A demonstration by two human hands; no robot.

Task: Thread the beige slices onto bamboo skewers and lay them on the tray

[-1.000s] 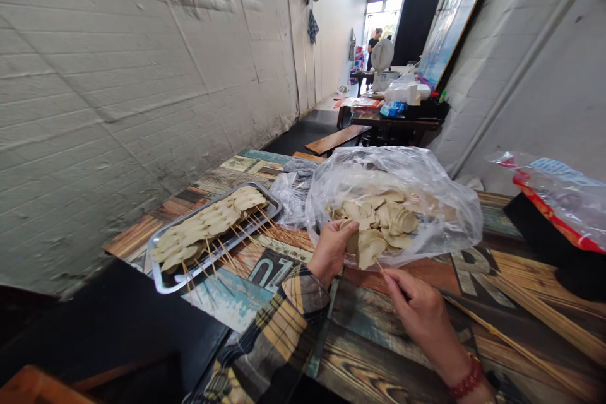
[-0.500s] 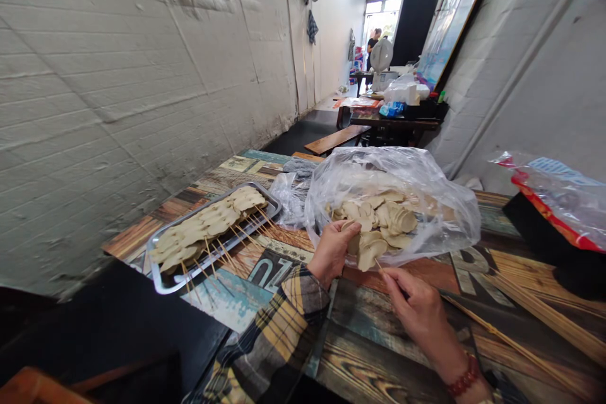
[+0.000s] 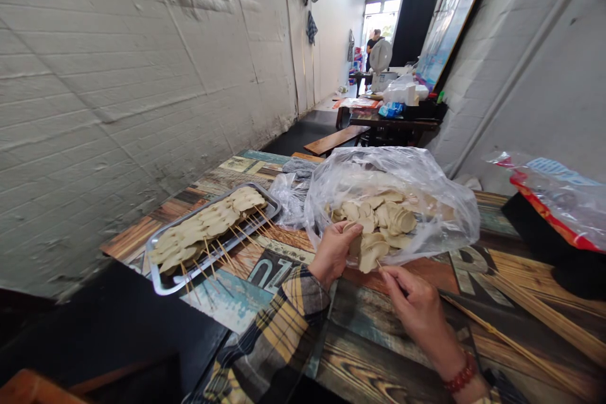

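My left hand (image 3: pixel 334 250) is closed on a beige slice (image 3: pixel 354 241) at the mouth of a clear plastic bag (image 3: pixel 426 183) full of such slices. My right hand (image 3: pixel 416 312) pinches a thin bamboo skewer (image 3: pixel 380 266) whose tip touches a slice (image 3: pixel 374 255) at the bag's opening. Both hands are over a patterned wooden table (image 3: pixel 369 353). A metal tray (image 3: pixel 161 279) to the left holds several finished skewers (image 3: pixel 208 227).
A pile of loose bamboo skewers (image 3: pixel 544 312) lies at the right, beside a red-and-clear bag (image 3: pixel 563 202). A white brick wall runs along the left. Benches, another table with boxes and a person (image 3: pixel 374 44) are far down the corridor.
Almost nothing has moved. My left hand has shifted its slice slightly toward the skewer tip; my right hand stays in place.
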